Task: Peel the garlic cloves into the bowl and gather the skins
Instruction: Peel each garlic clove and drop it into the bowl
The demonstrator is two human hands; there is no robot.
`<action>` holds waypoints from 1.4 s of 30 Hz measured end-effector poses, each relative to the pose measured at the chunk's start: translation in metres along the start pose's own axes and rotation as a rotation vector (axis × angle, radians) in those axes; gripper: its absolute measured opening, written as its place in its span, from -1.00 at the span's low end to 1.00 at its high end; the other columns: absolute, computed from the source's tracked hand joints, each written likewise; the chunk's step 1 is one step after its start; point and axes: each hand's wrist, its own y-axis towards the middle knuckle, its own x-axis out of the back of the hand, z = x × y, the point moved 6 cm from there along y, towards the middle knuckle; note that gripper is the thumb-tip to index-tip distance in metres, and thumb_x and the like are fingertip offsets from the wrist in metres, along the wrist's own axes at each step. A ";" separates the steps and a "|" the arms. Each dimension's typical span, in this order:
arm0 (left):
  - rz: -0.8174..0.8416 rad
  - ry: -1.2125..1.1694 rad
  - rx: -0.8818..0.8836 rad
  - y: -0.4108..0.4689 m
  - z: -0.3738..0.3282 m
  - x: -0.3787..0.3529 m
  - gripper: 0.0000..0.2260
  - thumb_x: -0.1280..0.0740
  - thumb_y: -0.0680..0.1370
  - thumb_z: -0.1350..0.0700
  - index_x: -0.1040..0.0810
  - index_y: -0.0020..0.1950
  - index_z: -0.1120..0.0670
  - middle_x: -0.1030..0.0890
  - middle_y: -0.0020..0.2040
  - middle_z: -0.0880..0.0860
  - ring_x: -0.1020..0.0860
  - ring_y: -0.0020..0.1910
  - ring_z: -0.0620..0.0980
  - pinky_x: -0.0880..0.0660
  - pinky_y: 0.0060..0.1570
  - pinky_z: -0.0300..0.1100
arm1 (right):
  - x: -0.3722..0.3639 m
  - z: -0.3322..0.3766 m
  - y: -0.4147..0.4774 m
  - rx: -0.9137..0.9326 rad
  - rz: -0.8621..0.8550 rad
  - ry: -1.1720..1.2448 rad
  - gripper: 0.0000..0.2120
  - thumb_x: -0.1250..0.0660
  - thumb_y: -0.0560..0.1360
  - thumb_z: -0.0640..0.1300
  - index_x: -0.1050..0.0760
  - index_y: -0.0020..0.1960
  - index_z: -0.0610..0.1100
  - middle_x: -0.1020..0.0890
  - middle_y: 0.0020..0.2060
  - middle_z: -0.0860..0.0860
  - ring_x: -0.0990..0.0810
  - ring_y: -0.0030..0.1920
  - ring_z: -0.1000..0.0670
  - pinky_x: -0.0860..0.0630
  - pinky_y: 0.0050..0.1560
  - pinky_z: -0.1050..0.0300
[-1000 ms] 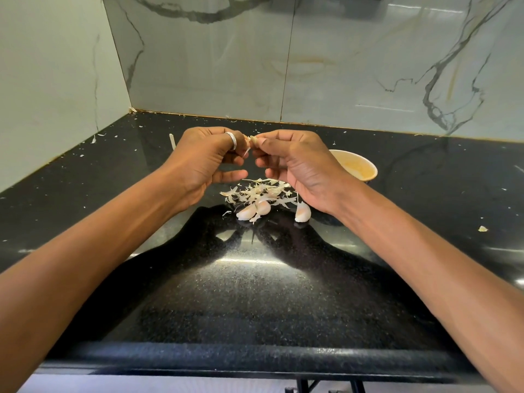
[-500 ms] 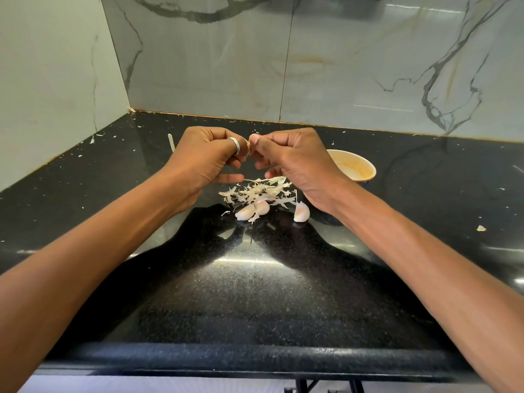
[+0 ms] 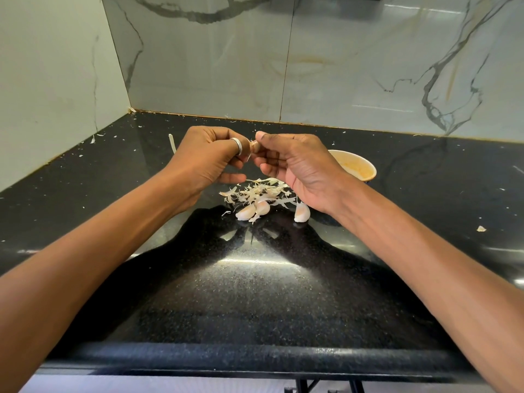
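Above the black counter, my left hand [image 3: 208,157] and my right hand [image 3: 295,163] meet and both pinch one small garlic clove [image 3: 254,146] between their fingertips. My left hand wears a silver ring. Below the hands lies a pile of pale garlic skins [image 3: 261,191]. At its near edge rest three unpeeled cloves: two together [image 3: 253,209] and one to the right [image 3: 301,212]. A tan bowl [image 3: 361,168] stands behind my right hand, partly hidden by it; its contents are hard to make out.
The black counter [image 3: 255,293] runs into a corner with marble walls on the left and behind. A white strip [image 3: 171,143] lies left of my left hand. Skin flecks are scattered at the back left and one scrap [image 3: 481,228] at right.
Both hands stayed together on the clove. The right thumb shifted up onto the top of it. Pile, loose cloves and bowl have not moved.
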 end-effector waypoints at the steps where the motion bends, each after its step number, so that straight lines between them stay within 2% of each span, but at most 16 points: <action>1: -0.002 0.001 0.001 0.000 0.000 0.000 -0.91 -0.40 0.54 0.24 -0.67 -0.16 0.16 -0.60 -0.24 0.05 -0.55 -0.28 -0.13 -0.65 -0.28 -0.16 | 0.000 0.000 0.000 -0.008 0.001 0.026 -0.83 -0.42 0.58 -0.20 -0.63 -0.05 -0.33 -0.66 -0.24 -0.13 -0.62 -0.24 0.01 -0.60 -0.23 0.24; 6: -0.008 0.014 0.008 0.001 0.000 0.001 -0.90 -0.37 0.54 0.27 -0.67 -0.13 0.22 -0.61 -0.17 0.12 -0.55 -0.24 -0.09 -0.65 -0.29 -0.17 | 0.001 0.003 -0.002 -0.027 -0.019 0.106 -0.84 -0.40 0.59 -0.21 -0.62 -0.05 -0.33 -0.65 -0.19 -0.18 -0.62 -0.23 0.01 -0.62 -0.23 0.25; 12: -0.010 0.023 0.017 0.002 0.001 0.002 -0.91 -0.38 0.53 0.27 -0.67 -0.11 0.24 -0.59 -0.25 0.07 -0.54 -0.28 -0.10 -0.65 -0.30 -0.17 | 0.005 0.007 -0.003 -0.009 -0.048 0.142 -0.85 -0.41 0.58 -0.21 -0.64 -0.03 -0.32 -0.65 -0.11 -0.22 -0.62 -0.21 0.01 -0.62 -0.20 0.26; 17: -0.025 0.024 0.035 0.002 0.002 0.003 -0.90 -0.39 0.53 0.24 -0.68 -0.15 0.18 -0.59 -0.28 0.05 -0.53 -0.31 -0.12 -0.67 -0.27 -0.13 | 0.006 0.008 -0.001 -0.003 -0.046 0.154 -0.82 -0.42 0.57 -0.20 -0.64 0.02 -0.34 -0.67 -0.21 -0.14 -0.63 -0.21 0.02 -0.61 -0.20 0.26; 29: -0.080 0.062 0.069 0.004 0.005 0.006 -0.89 -0.38 0.56 0.22 -0.67 -0.11 0.21 -0.57 -0.27 0.07 -0.51 -0.36 -0.14 -0.66 -0.28 -0.16 | 0.003 0.007 -0.002 -0.011 -0.048 0.163 -0.85 -0.42 0.58 -0.21 -0.64 -0.07 -0.30 -0.67 -0.21 -0.14 -0.63 -0.19 0.01 -0.62 -0.20 0.27; 37: -0.064 0.059 0.073 0.005 0.006 0.006 -0.87 -0.38 0.57 0.21 -0.67 -0.16 0.16 -0.58 -0.29 0.04 -0.53 -0.34 -0.14 -0.66 -0.28 -0.16 | 0.009 0.005 0.001 0.020 -0.115 0.001 -0.83 -0.40 0.59 -0.19 -0.63 -0.11 -0.27 -0.64 -0.31 -0.09 -0.61 -0.31 0.06 -0.59 -0.25 0.27; 42: -0.060 0.060 0.075 0.005 0.007 0.006 -0.89 -0.38 0.56 0.21 -0.67 -0.14 0.16 -0.61 -0.25 0.07 -0.54 -0.33 -0.14 -0.63 -0.32 -0.19 | 0.009 0.003 0.002 0.004 -0.126 -0.008 -0.83 -0.35 0.63 -0.21 -0.61 -0.06 -0.31 -0.64 -0.30 -0.10 -0.62 -0.30 0.05 -0.61 -0.23 0.25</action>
